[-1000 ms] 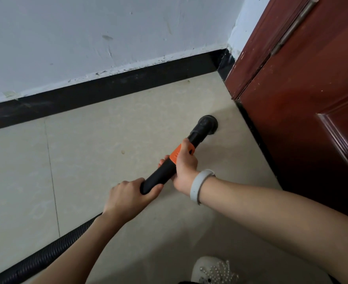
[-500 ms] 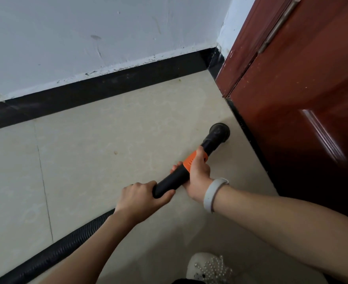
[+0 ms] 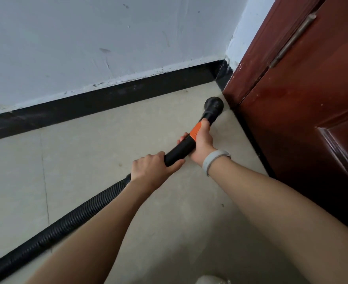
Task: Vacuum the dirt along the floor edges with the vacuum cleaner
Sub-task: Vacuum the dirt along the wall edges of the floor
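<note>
Both hands clamp the vacuum wand (image 3: 181, 149), left hand (image 3: 154, 167) behind right hand (image 3: 201, 143). Its nozzle (image 3: 214, 106) sits just ahead of them, near the door (image 3: 292, 119) at the corner. The edge along the baseboard (image 3: 107, 99), left of the hands, likely remains to be vacuumed.

In front of me is a white wall (image 3: 107, 37) with scuff marks, a black baseboard (image 3: 107, 97) under it, beige floor tiles (image 3: 87, 150), and a dark red wooden door (image 3: 302, 99) at my right.

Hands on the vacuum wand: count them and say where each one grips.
2. The left hand grips the black wand at its rear end, where the ribbed hose joins. The right hand grips farther forward, at the orange band, behind the round nozzle.
</note>
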`<state>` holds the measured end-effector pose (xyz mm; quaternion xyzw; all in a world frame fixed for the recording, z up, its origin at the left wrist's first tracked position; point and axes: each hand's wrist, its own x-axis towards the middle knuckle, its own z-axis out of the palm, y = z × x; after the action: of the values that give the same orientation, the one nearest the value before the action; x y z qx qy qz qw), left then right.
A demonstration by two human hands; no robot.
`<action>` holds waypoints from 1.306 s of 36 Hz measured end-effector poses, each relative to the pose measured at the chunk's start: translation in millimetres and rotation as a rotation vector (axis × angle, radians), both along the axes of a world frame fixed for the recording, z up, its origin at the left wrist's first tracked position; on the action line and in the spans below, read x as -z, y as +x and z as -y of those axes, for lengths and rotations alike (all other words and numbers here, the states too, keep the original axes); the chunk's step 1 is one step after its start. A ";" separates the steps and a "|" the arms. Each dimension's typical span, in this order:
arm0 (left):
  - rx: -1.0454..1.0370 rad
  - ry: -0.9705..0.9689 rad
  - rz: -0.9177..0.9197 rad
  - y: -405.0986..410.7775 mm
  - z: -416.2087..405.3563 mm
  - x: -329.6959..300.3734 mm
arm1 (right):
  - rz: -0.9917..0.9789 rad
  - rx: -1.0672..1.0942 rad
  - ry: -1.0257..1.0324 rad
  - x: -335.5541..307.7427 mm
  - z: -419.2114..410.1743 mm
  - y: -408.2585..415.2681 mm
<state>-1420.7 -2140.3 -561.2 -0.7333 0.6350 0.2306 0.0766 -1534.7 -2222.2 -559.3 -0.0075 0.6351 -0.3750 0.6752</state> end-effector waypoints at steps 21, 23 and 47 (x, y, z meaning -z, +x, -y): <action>-0.162 -0.049 0.064 79.6 -34.6 12.2 | 0.146 -0.204 0.003 13.9 -6.2 95.8; -0.199 -0.048 0.064 86.2 -45.1 12.9 | 0.162 -0.238 0.007 14.1 -14.3 104.5; -0.133 0.120 -0.459 22.0 64.3 22.7 | -0.263 -0.040 -0.068 -0.5 67.4 24.5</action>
<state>-1398.7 -2204.6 -583.8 -0.6959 0.5714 0.4329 -0.0417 -1510.2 -2289.6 -558.8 -0.0923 0.7048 -0.3784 0.5929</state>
